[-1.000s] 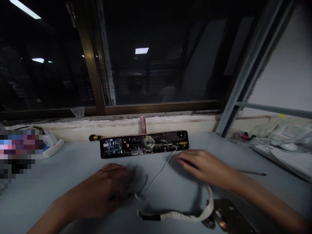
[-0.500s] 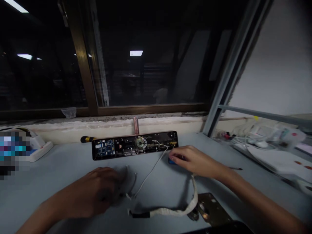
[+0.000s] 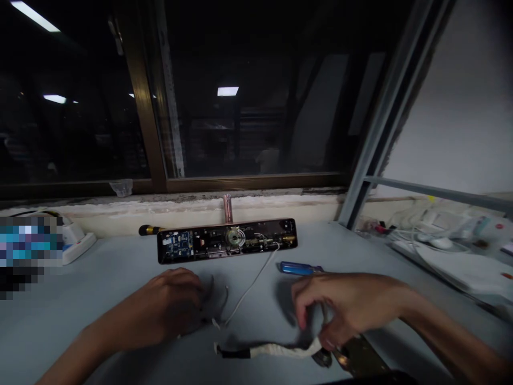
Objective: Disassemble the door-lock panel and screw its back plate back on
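Observation:
My right hand (image 3: 348,305) is over the white-wrapped cable (image 3: 284,350). Its thumb and fingers are apart, with the thumb close to the cable's upper bend; contact is unclear. Just beyond that hand, a blue-handled screwdriver (image 3: 298,268) lies on the table. Lower left, my left hand (image 3: 168,305) has its fingers curled downward beside thin dark wires (image 3: 224,299); whatever they hold is in shadow. A thin white wire (image 3: 254,280) runs from the long black housing (image 3: 208,255), whose open side shows a blue circuit board (image 3: 178,244).
A metal plate (image 3: 364,358) lies below my right hand. Behind the housing is a yellow-and-black handle (image 3: 150,230). On the left stands a white power strip (image 3: 80,248). Cables and white items (image 3: 441,256) crowd the right side, by a grey metal frame (image 3: 360,187).
My right hand has left the blue screwdriver and moved down and right to the wrapped cable, its fingers spreading. My left hand stays in nearly the same place. The view has shifted slightly.

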Action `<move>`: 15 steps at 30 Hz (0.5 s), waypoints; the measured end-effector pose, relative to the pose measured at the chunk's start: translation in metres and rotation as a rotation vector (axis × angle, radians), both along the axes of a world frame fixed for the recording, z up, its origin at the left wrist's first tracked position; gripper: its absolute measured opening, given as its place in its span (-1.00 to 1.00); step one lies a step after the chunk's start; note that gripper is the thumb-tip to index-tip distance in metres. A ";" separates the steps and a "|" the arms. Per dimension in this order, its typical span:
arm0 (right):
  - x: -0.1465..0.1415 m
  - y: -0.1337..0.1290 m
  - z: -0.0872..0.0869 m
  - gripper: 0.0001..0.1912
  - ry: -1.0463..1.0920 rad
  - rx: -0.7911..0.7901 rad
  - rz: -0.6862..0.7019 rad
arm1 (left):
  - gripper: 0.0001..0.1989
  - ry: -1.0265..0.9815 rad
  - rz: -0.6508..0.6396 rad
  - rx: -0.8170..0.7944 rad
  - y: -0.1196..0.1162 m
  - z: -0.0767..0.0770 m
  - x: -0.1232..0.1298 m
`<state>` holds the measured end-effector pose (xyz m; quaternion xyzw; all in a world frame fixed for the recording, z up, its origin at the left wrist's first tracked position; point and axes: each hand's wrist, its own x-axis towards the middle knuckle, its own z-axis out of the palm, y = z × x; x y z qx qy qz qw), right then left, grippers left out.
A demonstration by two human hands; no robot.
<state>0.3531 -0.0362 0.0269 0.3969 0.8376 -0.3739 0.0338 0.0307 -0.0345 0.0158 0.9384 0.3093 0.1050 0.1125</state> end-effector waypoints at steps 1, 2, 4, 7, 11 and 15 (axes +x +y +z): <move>-0.002 0.000 -0.002 -0.74 -0.023 -0.003 0.007 | -0.82 0.007 0.016 0.004 0.000 0.001 0.000; -0.003 0.001 -0.004 -0.77 -0.033 -0.018 0.015 | -0.82 0.013 0.037 0.008 0.000 0.001 -0.001; -0.004 0.004 -0.007 -0.79 -0.014 -0.041 0.029 | -0.82 0.002 0.080 0.020 0.002 0.001 -0.003; -0.006 0.007 -0.013 -0.77 0.056 -0.008 0.017 | -0.81 -0.055 0.113 0.060 0.009 -0.003 -0.009; -0.012 0.006 -0.018 -0.77 0.137 -0.008 0.034 | -0.82 -0.196 0.190 0.190 0.024 -0.014 -0.021; -0.018 0.003 -0.018 -0.76 0.153 -0.027 0.036 | -0.82 -0.352 0.393 0.318 0.035 -0.018 -0.034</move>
